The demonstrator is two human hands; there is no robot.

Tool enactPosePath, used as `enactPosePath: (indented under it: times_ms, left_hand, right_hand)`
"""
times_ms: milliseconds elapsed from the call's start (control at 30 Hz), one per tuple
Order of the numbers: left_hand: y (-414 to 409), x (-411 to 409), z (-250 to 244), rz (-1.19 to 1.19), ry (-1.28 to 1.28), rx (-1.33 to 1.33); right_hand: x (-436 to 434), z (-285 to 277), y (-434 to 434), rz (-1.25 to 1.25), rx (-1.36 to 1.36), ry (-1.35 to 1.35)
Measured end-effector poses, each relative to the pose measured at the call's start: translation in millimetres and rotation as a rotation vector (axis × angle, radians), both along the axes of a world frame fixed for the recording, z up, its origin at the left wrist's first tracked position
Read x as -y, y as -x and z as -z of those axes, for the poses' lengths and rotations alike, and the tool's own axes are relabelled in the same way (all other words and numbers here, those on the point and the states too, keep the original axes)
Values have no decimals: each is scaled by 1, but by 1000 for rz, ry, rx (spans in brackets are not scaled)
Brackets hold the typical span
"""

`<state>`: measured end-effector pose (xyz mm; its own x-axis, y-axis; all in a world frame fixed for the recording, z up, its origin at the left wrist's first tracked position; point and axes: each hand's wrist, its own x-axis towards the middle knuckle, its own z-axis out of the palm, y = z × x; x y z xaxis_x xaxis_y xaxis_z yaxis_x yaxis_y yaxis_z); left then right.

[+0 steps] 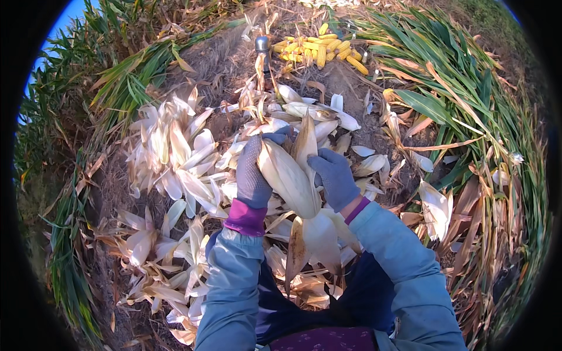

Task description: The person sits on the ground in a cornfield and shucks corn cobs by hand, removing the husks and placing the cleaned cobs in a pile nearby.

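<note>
An ear of corn in pale dry husk is held up in front of me, tilted, with some husk leaves folded down below its lower end. My left hand, in a grey dotted work glove, grips the ear along its left side near the top. On the right side my right hand, gloved too, pinches a raised husk leaf between thumb and fingers. No kernels show on this ear; the husk covers them. Loose husks and ears in husk lie on the ground just beyond my hands.
A heap of bare yellow corn cobs lies ahead. Near it stands a metal thermos flask. Discarded husks pile up at left. Cut green corn stalks lie along the right, and standing corn borders the left.
</note>
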<state>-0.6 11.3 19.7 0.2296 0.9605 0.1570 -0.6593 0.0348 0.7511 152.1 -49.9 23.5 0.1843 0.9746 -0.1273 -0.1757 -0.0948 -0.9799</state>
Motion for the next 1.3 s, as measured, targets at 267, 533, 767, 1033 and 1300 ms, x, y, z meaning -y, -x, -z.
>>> enactPosePath:
  times_ms: [267,533,767,1033,1300]
  left_hand:
    - [13,-3,-12,-28,4,191]
    - [68,-19,-10,-169,25,371]
    - [35,-10,-4,-513,-149,-246]
    - [2,-13,20,-335,137,-113]
    - [-24,12,9,-186,203,-24]
  right_hand:
    - [-36,54,-60,305,92,-69]
    - [-41,90,-136,228,966,167]
    - [-27,13,-64,266,1012,-279]
    - [-13,0,24,-50,722,-562]
    - [-13,-8,22,146,936,-624]
